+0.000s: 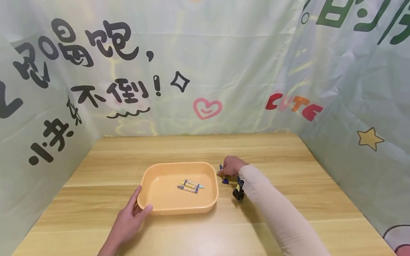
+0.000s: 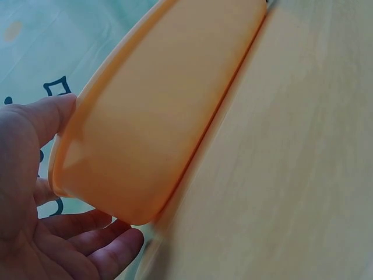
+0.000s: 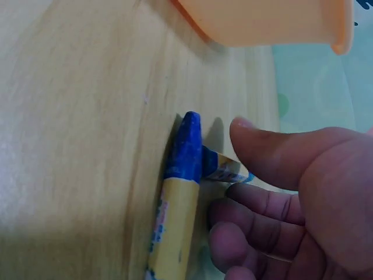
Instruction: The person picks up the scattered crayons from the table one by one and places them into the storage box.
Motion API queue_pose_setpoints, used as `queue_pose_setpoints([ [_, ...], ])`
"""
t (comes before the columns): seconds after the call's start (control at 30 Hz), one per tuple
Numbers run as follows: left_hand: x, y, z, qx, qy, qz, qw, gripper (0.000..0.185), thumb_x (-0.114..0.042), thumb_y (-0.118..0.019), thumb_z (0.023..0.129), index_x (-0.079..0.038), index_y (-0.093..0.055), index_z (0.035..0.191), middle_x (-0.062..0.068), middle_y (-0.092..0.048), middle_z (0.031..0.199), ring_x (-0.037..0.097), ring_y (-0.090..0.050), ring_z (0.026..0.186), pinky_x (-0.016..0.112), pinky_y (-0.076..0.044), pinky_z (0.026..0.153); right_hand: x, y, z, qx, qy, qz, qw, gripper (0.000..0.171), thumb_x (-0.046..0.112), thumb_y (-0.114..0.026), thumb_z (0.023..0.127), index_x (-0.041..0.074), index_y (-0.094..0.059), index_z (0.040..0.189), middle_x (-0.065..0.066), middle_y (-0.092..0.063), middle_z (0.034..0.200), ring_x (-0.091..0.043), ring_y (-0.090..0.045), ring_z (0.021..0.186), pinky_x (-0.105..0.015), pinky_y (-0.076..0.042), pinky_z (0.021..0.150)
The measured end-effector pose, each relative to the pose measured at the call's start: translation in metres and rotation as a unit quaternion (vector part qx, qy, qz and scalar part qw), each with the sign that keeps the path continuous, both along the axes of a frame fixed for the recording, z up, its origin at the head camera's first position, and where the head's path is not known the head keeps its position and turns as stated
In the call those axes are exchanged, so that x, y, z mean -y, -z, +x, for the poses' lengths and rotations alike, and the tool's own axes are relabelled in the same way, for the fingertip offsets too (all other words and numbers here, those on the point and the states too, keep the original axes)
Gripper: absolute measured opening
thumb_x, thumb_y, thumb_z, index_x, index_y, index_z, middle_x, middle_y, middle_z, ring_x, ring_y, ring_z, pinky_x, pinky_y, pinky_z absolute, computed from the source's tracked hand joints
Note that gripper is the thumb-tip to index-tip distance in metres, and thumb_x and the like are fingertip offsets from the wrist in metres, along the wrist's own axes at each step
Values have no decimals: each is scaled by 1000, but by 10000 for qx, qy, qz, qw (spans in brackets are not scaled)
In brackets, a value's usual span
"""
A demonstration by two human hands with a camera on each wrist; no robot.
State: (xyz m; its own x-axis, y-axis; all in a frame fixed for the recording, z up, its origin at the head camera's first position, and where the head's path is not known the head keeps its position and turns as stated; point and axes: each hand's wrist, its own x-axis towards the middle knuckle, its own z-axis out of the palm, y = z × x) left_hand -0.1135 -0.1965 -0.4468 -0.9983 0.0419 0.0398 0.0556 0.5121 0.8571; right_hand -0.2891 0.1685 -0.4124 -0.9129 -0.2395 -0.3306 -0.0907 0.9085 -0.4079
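Note:
A shallow light-orange tray point(image 1: 177, 209) sits mid-table. My left hand point(image 1: 129, 217) grips its near left corner; in the left wrist view the thumb presses near the rim and the fingers lie around the corner. Beside the tray's right side, my right hand point(image 1: 233, 166) reaches over two crayons with blue ends. In the right wrist view the nearer blue crayon point(image 3: 175, 216) lies on the table. A second blue crayon point(image 3: 227, 167), partly covered by the hand, lies between the thumb and half-bent fingers, which stand apart around it.
Several crayons point(image 1: 191, 185) lie together on the tray's floor, right of its middle. The wooden table point(image 1: 121, 153) is enclosed by printed cloth point(image 1: 224, 64) at the back and sides. A black wrist camera point(image 1: 238, 190) hangs under my right wrist.

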Motion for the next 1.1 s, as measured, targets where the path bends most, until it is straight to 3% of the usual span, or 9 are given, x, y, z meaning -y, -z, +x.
queue_pose_setpoints([
  [0.47,0,-1,0,51,-23,79,10000,83,-39,-64,94,-17,-14,157,18,-26,154,32,-44,130,36,-47,97,-3,-5,-1,-2,-10,-186,9998,44,16,-66,89,15,-49,48,4,-45,42,-8,-37,36,-19,-35,35],
  [0.8,0,0,0,33,-12,115,9999,83,-39,-63,94,-16,-14,157,19,-26,154,33,-45,129,36,-48,96,-3,-20,1,-171,-224,-253,9993,37,12,-58,92,11,-56,55,2,-49,48,-7,-35,39,-18,-35,36],
  [1.1,0,-1,-1,122,0,72,9999,84,-42,-62,95,-15,-13,157,20,-26,154,33,-44,130,36,-47,98,-1,-33,-1,-37,-440,-457,9980,40,9,-47,98,14,-45,58,0,-53,53,-8,-40,43,-18,-33,40],
])
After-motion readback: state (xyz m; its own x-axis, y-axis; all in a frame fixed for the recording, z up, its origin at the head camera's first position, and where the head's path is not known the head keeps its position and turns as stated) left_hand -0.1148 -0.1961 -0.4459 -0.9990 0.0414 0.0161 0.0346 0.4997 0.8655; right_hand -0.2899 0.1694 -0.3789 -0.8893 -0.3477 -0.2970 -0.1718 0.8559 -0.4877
